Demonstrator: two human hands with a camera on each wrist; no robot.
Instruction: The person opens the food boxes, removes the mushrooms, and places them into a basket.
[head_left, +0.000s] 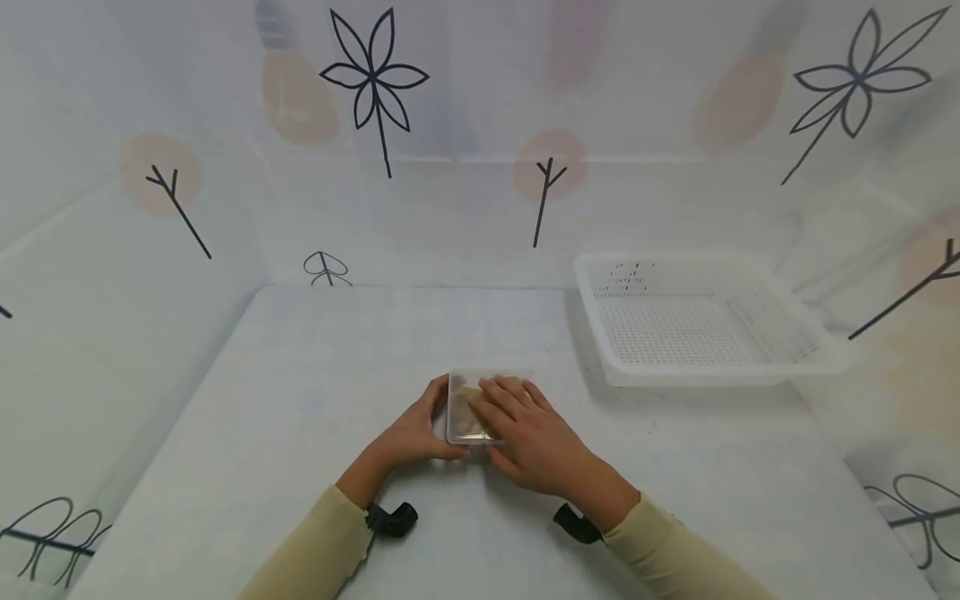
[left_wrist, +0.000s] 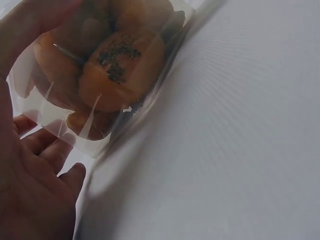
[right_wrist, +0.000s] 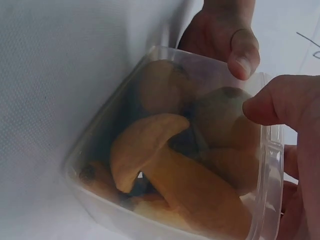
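Observation:
A clear plastic box (head_left: 459,421) with a lid stands on the white tabletop, in front of the person. Inside it are several orange-brown pieces; one mushroom-shaped piece (right_wrist: 187,180) shows through the wall in the right wrist view, and a rounded piece (left_wrist: 122,70) with dark green specks in the left wrist view. My left hand (head_left: 408,431) holds the box from the left, thumb along its near side and fingers around the left end. My right hand (head_left: 536,437) lies over the lid with fairly straight fingers, its thumb (right_wrist: 272,102) against the near wall just below the rim.
A white perforated plastic basket (head_left: 615,362) sits at the back right of the table. White cloth walls with printed plants and faded lamp shapes enclose the far side and both flanks. Black wrist mounts (head_left: 393,520) sit under both wrists.

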